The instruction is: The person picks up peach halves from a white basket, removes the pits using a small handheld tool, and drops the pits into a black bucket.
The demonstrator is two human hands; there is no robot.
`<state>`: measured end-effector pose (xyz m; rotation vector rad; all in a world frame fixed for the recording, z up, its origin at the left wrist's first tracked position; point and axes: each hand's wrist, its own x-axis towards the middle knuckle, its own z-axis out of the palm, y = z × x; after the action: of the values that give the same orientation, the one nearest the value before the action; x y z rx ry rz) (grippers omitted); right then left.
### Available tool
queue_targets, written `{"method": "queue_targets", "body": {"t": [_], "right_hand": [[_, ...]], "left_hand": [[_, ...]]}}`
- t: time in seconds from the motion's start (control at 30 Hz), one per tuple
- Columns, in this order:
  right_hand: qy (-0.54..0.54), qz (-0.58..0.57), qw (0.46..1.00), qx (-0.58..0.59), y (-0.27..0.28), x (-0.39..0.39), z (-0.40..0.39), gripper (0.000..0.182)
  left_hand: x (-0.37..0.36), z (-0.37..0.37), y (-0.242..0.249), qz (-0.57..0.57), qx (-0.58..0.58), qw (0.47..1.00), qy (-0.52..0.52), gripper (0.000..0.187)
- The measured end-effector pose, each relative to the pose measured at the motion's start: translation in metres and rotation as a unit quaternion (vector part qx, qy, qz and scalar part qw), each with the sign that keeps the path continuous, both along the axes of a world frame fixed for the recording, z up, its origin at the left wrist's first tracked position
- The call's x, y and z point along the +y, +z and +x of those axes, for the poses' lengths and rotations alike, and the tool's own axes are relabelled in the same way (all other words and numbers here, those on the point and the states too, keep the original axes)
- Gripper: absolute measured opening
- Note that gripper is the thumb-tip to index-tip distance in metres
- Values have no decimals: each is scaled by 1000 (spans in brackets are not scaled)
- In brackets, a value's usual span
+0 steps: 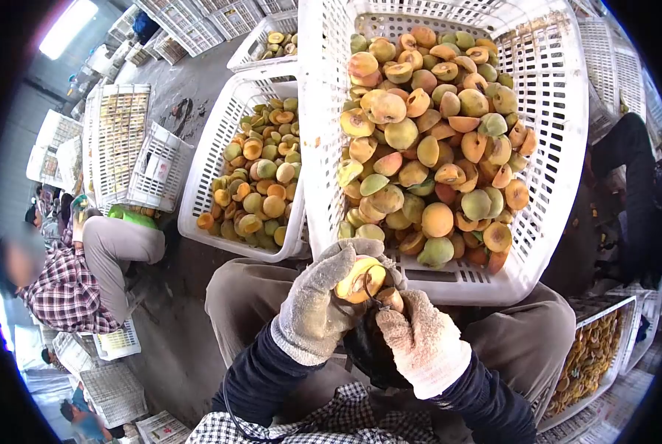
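Observation:
My left hand point(312, 303), in a dirty light glove, is closed around a cut yellow peach point(362, 280) with its flesh facing me. In my right hand point(425, 344), also gloved, is a small tool with a short wooden handle point(391, 299). Its thin, dark, curved metal end lies against the peach's cut face. Just beyond both hands, a white plastic crate point(456, 290) tilts towards me. It holds many peaches point(434, 152), some whole-looking and some cut open with hollow centres.
Left of the near crate stands another white crate point(197, 189) of peaches, with a further one point(253, 46) behind. A crate of orange-brown pieces point(590, 355) sits at lower right. A seated person in a checked shirt point(68, 292) is at left, near stacked crates point(116, 144).

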<state>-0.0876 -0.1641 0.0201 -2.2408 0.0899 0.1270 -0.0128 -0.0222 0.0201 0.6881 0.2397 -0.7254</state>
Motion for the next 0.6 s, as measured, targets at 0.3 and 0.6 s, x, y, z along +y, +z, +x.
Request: {"method": "queue_targets", "body": {"t": [0.3,0.6], "right_hand": [[16,-117,992,-32,-5,15,5,34],[39,130,984,119,-15,15,4,38]], "left_hand": [[1,-9,-5,64,-11,997,38,39],[-6,-9,-19,97,5,990,98,25]]}}
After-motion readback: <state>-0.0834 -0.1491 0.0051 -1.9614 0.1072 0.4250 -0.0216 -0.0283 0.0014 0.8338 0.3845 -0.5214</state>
